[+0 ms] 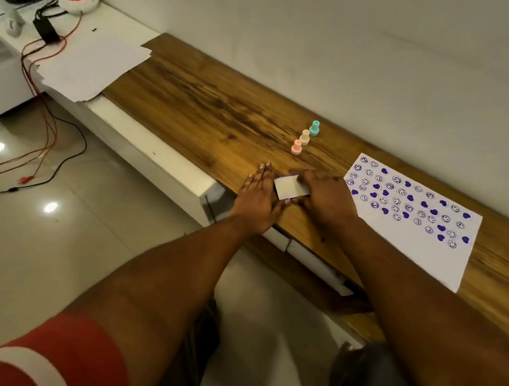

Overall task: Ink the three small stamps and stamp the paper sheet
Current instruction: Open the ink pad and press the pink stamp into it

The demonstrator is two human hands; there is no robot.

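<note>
**A:** Where are your hands in relation to the paper sheet (410, 218)?

**B:** Both are just left of it, at the near edge of the wooden counter (212, 107). Your right hand (326, 198) is the closer one, its knuckles almost at the sheet's left edge. Your left hand (257, 196) lies one step further from the sheet.

**A:** How are your fingers set?

**B:** Your left hand is flat, palm down, fingers stretched out and slightly spread on the wood. Your right hand is curled over a small white rectangular lid or case (290, 187), which sits between the two hands and is tilted up on its left side. Your right fingers close down on its far side; whether they pinch it or only press on it, I cannot tell.

**A:** And the stamps?

**B:** All three stand upright in a short slanted row, left of the sheet and beyond your hands, towards the wall. The pink stamp (297, 147) is nearest your hands, the cream stamp (305, 136) is in the middle, and the teal stamp (314, 127) is nearest the wall. They stand close together; neither hand touches them.

**A:** What does the sheet show?

**B:** Rows of purple prints, round smiling faces and solid hearts, across most of its upper part. The near strip is blank.
</note>
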